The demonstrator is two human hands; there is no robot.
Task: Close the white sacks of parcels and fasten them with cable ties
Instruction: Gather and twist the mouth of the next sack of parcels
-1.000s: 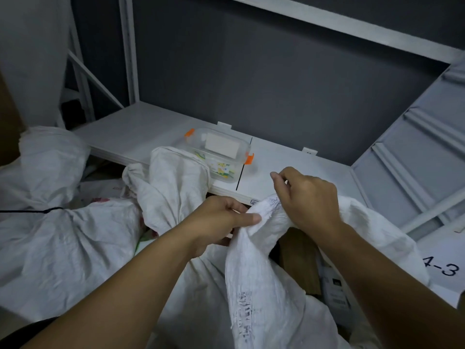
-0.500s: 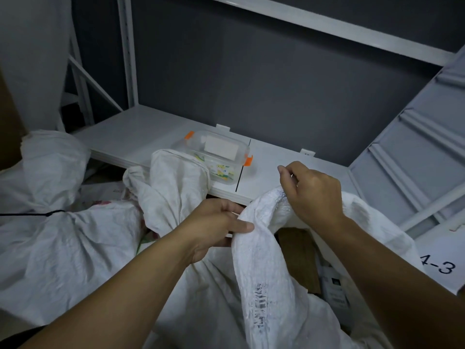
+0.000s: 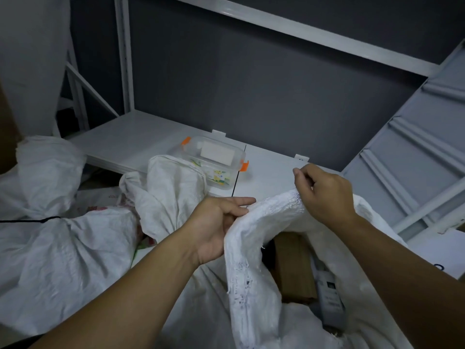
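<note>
An open white woven sack (image 3: 254,280) lies in front of me, its frayed rim bunched between both hands. My right hand (image 3: 324,195) pinches the top of the rim. My left hand (image 3: 216,227) grips the rim's left fold, fingers stretched toward the right hand. Inside the mouth I see a brown cardboard parcel (image 3: 294,268) and a dark labelled packet (image 3: 329,298). To the left lies another white sack (image 3: 57,253), its neck tied by a black cable tie (image 3: 30,220). A third sack (image 3: 173,192) stands open behind my left hand.
A clear plastic box with orange clips (image 3: 216,159) sits on the white shelf board (image 3: 125,139) behind the sacks. A grey metal shelf panel (image 3: 412,157) leans at the right. White shelf uprights (image 3: 124,56) rise at the back left against a dark wall.
My right hand has lifted the sack's rim up and to the right. The rim is now spread wider between my hands, and the parcels inside show more.
</note>
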